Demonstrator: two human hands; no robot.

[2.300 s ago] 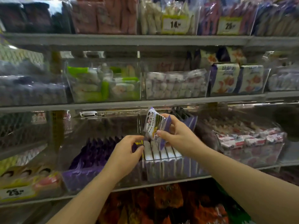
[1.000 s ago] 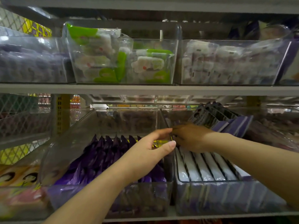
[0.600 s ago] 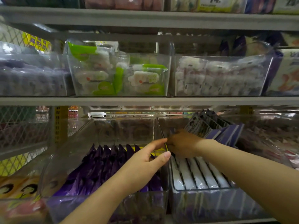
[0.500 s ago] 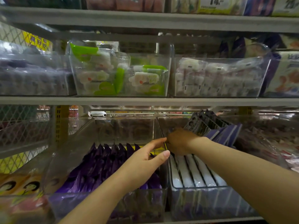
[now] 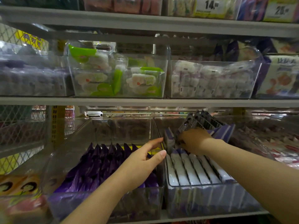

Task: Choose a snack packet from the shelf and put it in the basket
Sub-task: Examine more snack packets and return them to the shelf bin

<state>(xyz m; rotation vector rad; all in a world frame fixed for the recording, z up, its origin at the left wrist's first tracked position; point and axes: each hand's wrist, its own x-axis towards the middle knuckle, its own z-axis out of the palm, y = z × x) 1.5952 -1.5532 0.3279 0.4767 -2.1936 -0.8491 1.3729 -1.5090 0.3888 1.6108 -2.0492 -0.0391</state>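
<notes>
Left hand: the left hand (image 5: 142,162) hovers over the wall shared by two clear bins. Its fingers are straight and close together, the thumb is spread wide, and it holds nothing.
Right hand: the right hand (image 5: 192,140) reaches deeper into the right bin (image 5: 202,184), back of the hand up. Its fingers are curled down among the packets, and it is not clear whether they pinch one.
Packet: one packet (image 5: 169,139), white with a purple edge, stands upright at the bin's far left. It is right against the right hand's fingers and just past the left fingertips.
White packets (image 5: 191,170): a row standing on edge, filling the right bin below the right wrist.
Dark packets (image 5: 202,122): a tilted stack behind the right hand.
Left bin (image 5: 72,143): holds purple packs (image 5: 103,165) under the left forearm.
Shelf (image 5: 145,102): grey, with more clear bins on the tier above, one holding green packs (image 5: 116,78).
Price tag (image 5: 210,5): reads 14, on the top tier.
</notes>
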